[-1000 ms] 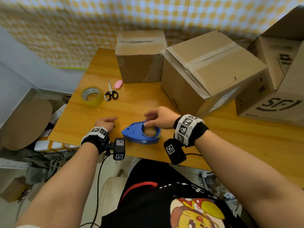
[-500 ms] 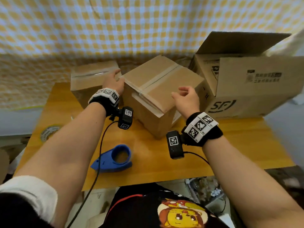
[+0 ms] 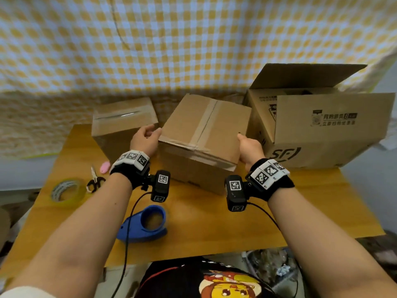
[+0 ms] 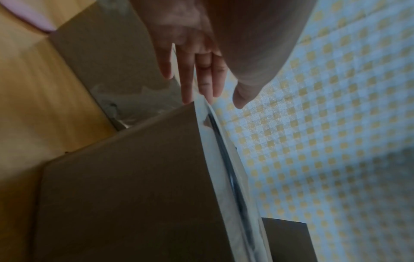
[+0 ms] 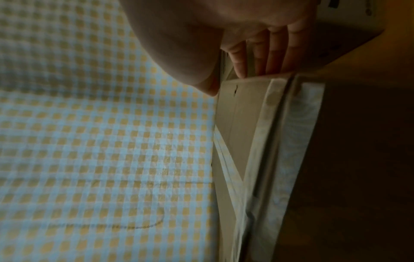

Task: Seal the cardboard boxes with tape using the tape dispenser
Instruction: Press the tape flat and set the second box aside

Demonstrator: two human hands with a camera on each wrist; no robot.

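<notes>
Risk here lies mostly in the grip: the left hand (image 3: 144,140) and the right hand (image 3: 249,147) flank the middle brown cardboard box with a strip of tape along its top seam (image 3: 199,143), at the centre of the head view, and neither seems to close firmly around it. In the left wrist view the fingers (image 4: 190,74) run straight down along the box's corner edge, and in the right wrist view the fingers (image 5: 275,58) lie straight against the far side wall with the thumb on the top edge, so both hands are flat, pressing rather than clenched. Held only by side pressure, the box could twist or slip if it is turned or lifted, and the loose-looking tape and flap at its near edge may catch or peel. It sits tight between the smaller taped brown cardboard box (image 3: 123,123) at the left and the large open printed cardboard box (image 3: 322,134) at the right, so a swing could knock either one. The blue plastic tape dispenser (image 3: 144,226) lies on the wooden counter (image 3: 214,222) at lower centre, directly below the left forearm and its trailing black cable, where it could be snagged or nudged off the near edge. The yellowish roll of clear tape (image 3: 66,191) and small black-handled scissors (image 3: 94,179) sit at the left, well apart from the hands.
</notes>
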